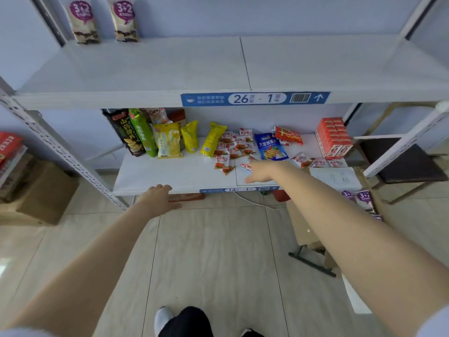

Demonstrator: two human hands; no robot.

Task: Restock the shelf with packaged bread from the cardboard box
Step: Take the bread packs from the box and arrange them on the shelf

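Right hand point(261, 171) is stretching over the lower shelf point(175, 176), fingers spread, empty; left hand point(158, 198) is hanging slack, empty too. Probably between loads: next is fetching a bread pack point(364, 201) from the box point(303, 224).

I have both arms stretched forward, bare from the white sleeves point(435, 323) at the bottom corners. My left arm point(97, 259) runs up and inward, and the left hand point(158, 199) lies palm down, its fingers point(159, 188) loosely bent, thumb point(175, 205) out to the right, holding nothing. My right arm point(352, 227) reaches further and higher. The right hand point(261, 172) is palm down too, fingers straight ahead and thumb spread leftward, gripping nothing I can see; its fingertips are blurred. Below, I see one dark trouser leg point(187, 322) and a white shoe point(163, 321).
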